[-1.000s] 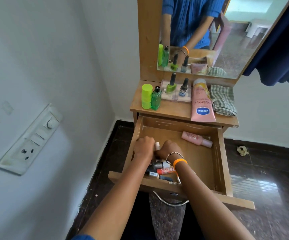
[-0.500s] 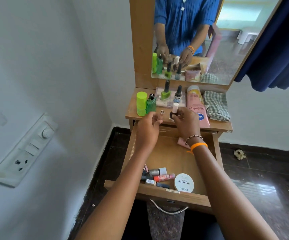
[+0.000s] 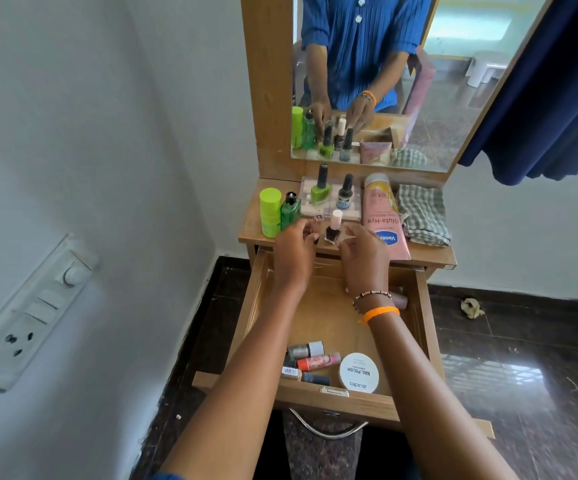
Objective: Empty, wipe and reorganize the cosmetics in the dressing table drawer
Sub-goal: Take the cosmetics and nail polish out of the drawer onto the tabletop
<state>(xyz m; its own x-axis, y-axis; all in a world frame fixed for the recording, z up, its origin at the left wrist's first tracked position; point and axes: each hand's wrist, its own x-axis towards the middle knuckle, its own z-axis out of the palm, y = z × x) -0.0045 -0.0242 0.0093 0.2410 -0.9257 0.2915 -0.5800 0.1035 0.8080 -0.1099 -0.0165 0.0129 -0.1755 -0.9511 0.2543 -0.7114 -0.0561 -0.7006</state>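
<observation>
The dressing table drawer [image 3: 422, 327] is pulled open below me. Several small bottles [image 3: 311, 358] and a round white nail polish tub [image 3: 358, 372] lie at its front. A pink tube [image 3: 400, 300] at the back is mostly hidden by my right wrist. Both hands are up at the table top [image 3: 426, 252]. A dark nail polish bottle with a white cap [image 3: 333, 228] stands there upright. My right hand [image 3: 365, 254] hovers just right of it with relaxed fingers. My left hand [image 3: 294, 249] pinches a small pinkish bottle [image 3: 315, 225] above the table edge.
On the table top stand a lime cylinder [image 3: 270, 211], a green bottle [image 3: 291, 211], a palette [image 3: 330, 211] bearing two nail polishes, a Vaseline tube [image 3: 382, 216] and a checked cloth [image 3: 422, 214]. A mirror [image 3: 453, 109] rises behind, and a wall switchboard [image 3: 34, 306] is at the left.
Both hands rose from the drawer's front to the table top, each carrying a small bottle. The white-capped bottle now stands on the top, and the tub in the drawer is uncovered.
</observation>
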